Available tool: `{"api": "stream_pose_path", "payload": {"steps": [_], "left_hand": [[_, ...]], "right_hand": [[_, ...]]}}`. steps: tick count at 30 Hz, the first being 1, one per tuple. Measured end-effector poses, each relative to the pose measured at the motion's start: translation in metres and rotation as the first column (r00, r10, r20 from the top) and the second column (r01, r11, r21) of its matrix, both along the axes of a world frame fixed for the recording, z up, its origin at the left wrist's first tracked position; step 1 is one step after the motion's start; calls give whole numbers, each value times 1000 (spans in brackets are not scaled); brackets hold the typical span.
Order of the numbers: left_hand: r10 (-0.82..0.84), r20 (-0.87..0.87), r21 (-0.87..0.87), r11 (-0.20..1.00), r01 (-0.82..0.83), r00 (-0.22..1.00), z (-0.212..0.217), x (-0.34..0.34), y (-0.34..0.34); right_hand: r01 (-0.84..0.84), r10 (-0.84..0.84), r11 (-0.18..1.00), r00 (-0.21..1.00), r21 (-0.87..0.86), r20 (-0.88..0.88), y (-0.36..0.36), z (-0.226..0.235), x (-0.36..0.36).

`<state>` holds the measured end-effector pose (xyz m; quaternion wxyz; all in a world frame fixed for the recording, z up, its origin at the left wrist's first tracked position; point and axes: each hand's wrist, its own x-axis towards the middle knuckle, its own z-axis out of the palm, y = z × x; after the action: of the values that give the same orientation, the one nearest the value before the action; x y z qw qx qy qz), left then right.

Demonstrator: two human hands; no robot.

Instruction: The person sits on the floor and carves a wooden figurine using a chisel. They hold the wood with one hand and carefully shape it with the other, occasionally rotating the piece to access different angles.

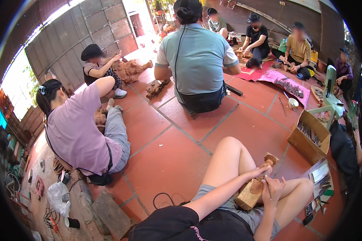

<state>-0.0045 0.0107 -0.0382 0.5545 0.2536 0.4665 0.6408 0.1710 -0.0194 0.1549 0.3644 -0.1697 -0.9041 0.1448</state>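
A partly carved wooden figure (250,194) lies slanted across my lap, its square block end toward me and its narrower carved end pointing away. My left hand (257,172) is wrapped round its slim middle. Close beside it, my right hand (275,187) grips a thin carving tool (269,192) like a pencil, against or very near the wood. Fingers of the right hand partly hide the tool, and its tip is too small to make out.
On my right stand a cardboard box (309,136) of carving tools, more tools (322,182) on the floor, and a green plastic chair (329,94). Several people sit around on red tiles (169,160), some with carvings. A plastic bag (59,199) lies on the left ledge.
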Motion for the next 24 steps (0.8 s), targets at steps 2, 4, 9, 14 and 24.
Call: {"api": "stream_pose_path", "payload": {"steps": [2,4,9,14,24], "left_hand": [[-8,-66,-40,999,5,998,-3,-1,3],[-11,-2,-37,999,11,1000,1,2,3],[7,97,-1,1000,-6,995,23,10,-9],[-25,69,-79,996,31,997,25,2,-10],[-30,-13,-147,989,28,999,33,-1,-18]], "right_hand": [[-21,23,999,998,-26,55,-1,2,5],[-24,29,999,993,-45,113,2,4,7],[51,-50,995,999,86,-11,6,-9,-1],[-4,8,999,998,-47,66,2,6,6],[-15,15,1000,1000,6,18,2,6,9]]}}
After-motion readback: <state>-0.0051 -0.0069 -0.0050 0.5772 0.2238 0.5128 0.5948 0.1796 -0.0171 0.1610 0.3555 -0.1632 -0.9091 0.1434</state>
